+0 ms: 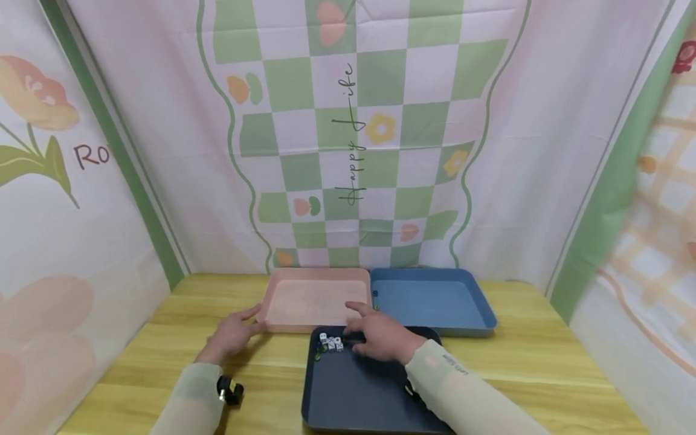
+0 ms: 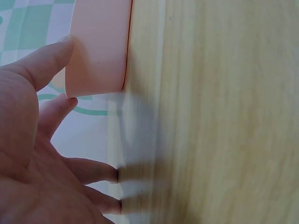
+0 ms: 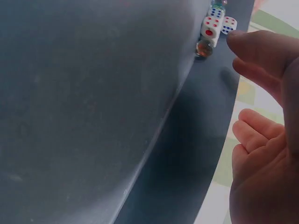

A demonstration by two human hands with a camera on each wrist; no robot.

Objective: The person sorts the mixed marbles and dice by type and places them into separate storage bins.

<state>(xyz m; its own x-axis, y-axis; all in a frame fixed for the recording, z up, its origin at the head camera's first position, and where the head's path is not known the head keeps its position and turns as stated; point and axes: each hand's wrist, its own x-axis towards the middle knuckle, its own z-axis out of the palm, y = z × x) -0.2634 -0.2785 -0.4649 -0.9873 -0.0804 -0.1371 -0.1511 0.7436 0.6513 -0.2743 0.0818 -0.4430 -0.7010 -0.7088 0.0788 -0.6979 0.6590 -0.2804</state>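
Observation:
My left hand touches the front left corner of a pink tray. In the left wrist view the thumb rests against the tray's wall, with the other fingers spread. My right hand hovers over the far edge of a dark blue-grey tray, and nothing shows between its fingers. Several white dice lie in that tray's far left corner, left of the right hand. Glass marbles sit among them; the right wrist view shows one brownish marble beside a die.
A blue tray stands right of the pink one, behind the dark tray. Small items lie along its left wall, partly too small to identify. All rest on a wood-grain table before a checked curtain.

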